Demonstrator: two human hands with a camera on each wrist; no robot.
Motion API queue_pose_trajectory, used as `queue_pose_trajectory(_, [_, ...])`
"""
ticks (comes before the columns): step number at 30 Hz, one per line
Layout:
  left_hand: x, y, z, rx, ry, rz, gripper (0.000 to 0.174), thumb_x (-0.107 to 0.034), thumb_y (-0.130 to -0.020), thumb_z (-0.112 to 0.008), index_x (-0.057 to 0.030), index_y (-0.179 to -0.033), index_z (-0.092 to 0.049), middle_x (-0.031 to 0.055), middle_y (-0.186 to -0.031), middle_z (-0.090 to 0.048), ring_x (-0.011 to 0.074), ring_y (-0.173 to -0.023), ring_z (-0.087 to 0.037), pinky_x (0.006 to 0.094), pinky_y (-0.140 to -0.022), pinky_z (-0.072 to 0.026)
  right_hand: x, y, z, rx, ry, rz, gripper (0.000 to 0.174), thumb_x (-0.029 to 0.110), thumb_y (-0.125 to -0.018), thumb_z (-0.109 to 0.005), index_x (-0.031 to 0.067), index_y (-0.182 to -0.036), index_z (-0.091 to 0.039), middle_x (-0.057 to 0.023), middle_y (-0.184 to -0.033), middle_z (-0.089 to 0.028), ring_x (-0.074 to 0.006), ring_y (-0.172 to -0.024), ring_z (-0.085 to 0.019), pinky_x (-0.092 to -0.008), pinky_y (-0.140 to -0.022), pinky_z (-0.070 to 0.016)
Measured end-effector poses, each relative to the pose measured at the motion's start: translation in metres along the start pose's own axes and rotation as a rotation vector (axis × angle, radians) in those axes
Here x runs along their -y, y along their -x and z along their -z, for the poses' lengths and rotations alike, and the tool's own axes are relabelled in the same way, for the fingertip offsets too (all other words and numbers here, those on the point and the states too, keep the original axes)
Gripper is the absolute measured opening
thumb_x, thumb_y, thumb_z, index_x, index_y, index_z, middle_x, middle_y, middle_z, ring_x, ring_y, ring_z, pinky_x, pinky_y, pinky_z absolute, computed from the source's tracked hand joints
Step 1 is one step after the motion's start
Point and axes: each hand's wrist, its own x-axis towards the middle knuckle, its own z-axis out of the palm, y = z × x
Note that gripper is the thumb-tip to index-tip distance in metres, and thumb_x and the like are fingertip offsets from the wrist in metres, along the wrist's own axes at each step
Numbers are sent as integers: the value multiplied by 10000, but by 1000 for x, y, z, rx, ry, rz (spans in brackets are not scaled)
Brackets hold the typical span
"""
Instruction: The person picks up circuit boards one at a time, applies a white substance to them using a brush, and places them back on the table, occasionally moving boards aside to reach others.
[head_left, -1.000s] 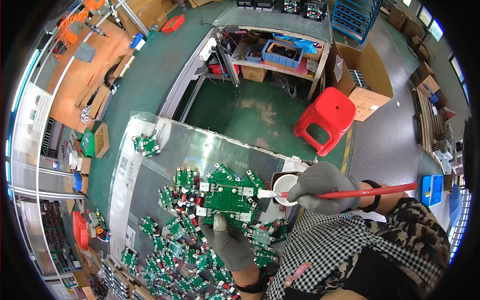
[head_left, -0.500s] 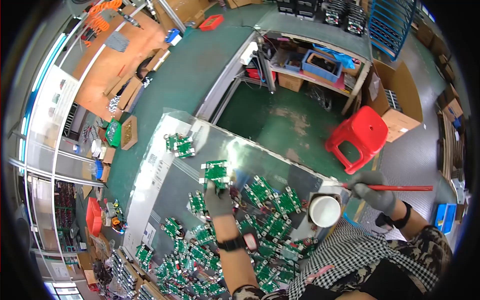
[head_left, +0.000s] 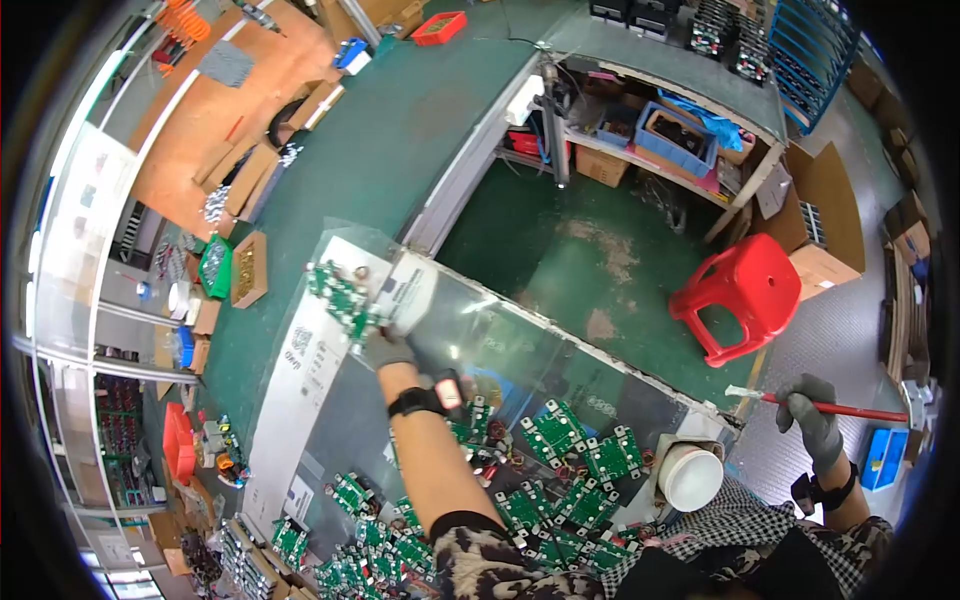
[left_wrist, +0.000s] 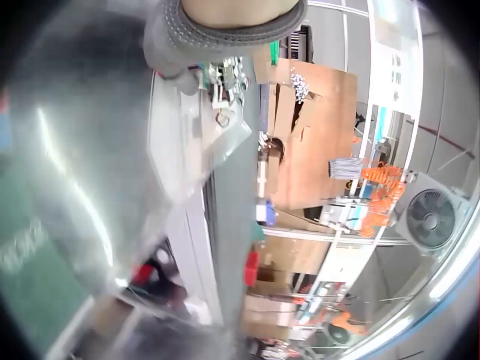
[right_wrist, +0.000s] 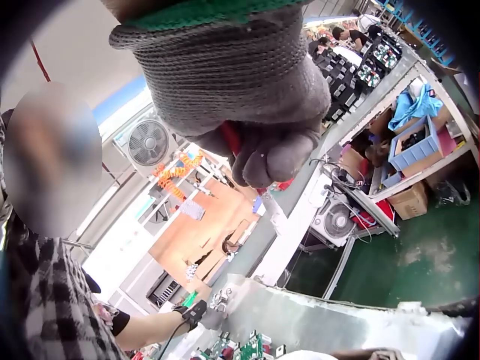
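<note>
My gloved left hand (head_left: 385, 350) reaches to the far left corner of the table and pinches the near edge of a green circuit board (head_left: 354, 322). This board overlaps other green boards (head_left: 330, 285) lying there. In the left wrist view the grey glove (left_wrist: 169, 49) is beside the boards (left_wrist: 225, 81), its fingertips partly hidden. My gloved right hand (head_left: 812, 415) grips a brush by its red handle (head_left: 870, 411), held out at the right with its whitish bristles (head_left: 745, 393) pointing left. In the right wrist view, curled fingers (right_wrist: 274, 157) wrap the handle.
A white tub (head_left: 690, 478) stands at the table's right edge. Many circuit boards (head_left: 555, 432) are heaped along the near side of the table. Beyond the far edge stand a red stool (head_left: 745, 290) and a shelf with a blue bin (head_left: 675, 150).
My left hand carried a board from the pile to the far left corner beside the other boards. My right hand drew the brush away from that board, past the tub to the right.
</note>
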Motion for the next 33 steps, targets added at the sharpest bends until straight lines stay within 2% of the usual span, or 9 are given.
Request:
queue_pose_trajectory(1, [-52, 6, -8, -144, 609, 527, 200, -170, -840, -600, -29, -972, -547, 78, -905, -556, 168, -720, -531, 310, -586, -478, 2, 2, 2, -15, 13, -19, 210, 202, -863, -492, 4, -870, -563, -67, -580, -529, -129, -487, -498, -261, -471, -415])
queue_pose_trajectory(2, [-17, -30, 19, 155, 240, 414, 244, -252, -911, -510, -65, -1067, -518, 51, -920, -524, 222, -800, -520, 402, -831, -475, 6, 2, 1, -40, 0, -11, 204, 184, -851, -490, -3, -874, -566, -65, -582, -536, -122, -488, -502, -255, -469, -422])
queue_pose_trajectory(5, [-156, 105, -41, -216, 124, 575, 599, -54, -750, -674, -33, -1274, -384, 99, -1044, -549, 215, -831, -573, 358, -666, -504, 6, 1, -3, -34, -55, -25, 197, 159, -840, -488, -12, -902, -563, -68, -599, -550, -121, -501, -514, -255, -471, -433])
queue_pose_trajectory(8, [-123, 146, -29, -204, -406, -118, 370, -75, -818, -600, -80, -1171, -489, 27, -985, -513, 146, -782, -489, 342, -678, -471, 16, 4, -8, 31, -147, -66, 191, 130, -838, -487, -10, -951, -549, -76, -646, -568, -122, -531, -532, -254, -484, -446])
queue_pose_trajectory(14, [-99, 133, 24, 279, -79, -63, 342, -21, -840, -562, -80, -1174, -520, 52, -1030, -561, 146, -815, -548, 261, -655, -485, 20, 30, 0, 120, -203, -50, 174, 116, -817, -493, 1, -933, -553, -74, -657, -577, -113, -532, -545, -235, -492, -461])
queue_pose_trajectory(16, [-118, 134, 18, 24, 402, 451, 281, -42, -853, -569, -58, -1131, -538, 57, -912, -562, 155, -754, -530, 265, -622, -476, 17, 40, 7, 95, -207, -37, 172, 110, -810, -488, -1, -927, -549, -71, -648, -575, -109, -522, -542, -233, -483, -458])
queue_pose_trajectory(19, [-177, 188, -6, -182, 104, 339, 285, -31, -813, -558, -47, -1096, -533, 57, -796, -558, 181, -659, -539, 304, -602, -483, 10, 54, 17, 23, -222, -72, 170, 107, -806, -486, -2, -920, -548, -66, -633, -570, -106, -508, -536, -231, -475, -454])
queue_pose_trajectory(24, [-183, 327, 2, 506, -914, 241, 517, -423, -808, -589, 1, -1104, -570, 184, -1046, -628, 359, -1002, -583, 389, -885, -432, 6, 57, 25, 73, -207, -160, 144, 93, -813, -513, -10, -905, -557, -55, -645, -570, -94, -511, -524, -231, -477, -448])
queue_pose_trajectory(33, [-162, 328, -14, 467, -613, 570, 380, -280, -819, -666, 36, -1016, -594, 109, -936, -632, 148, -774, -581, 289, -630, -479, -20, 51, -10, 546, -95, -105, 225, 137, -858, -509, -5, -993, -620, -71, -830, -612, -138, -730, -575, -291, -667, -471])
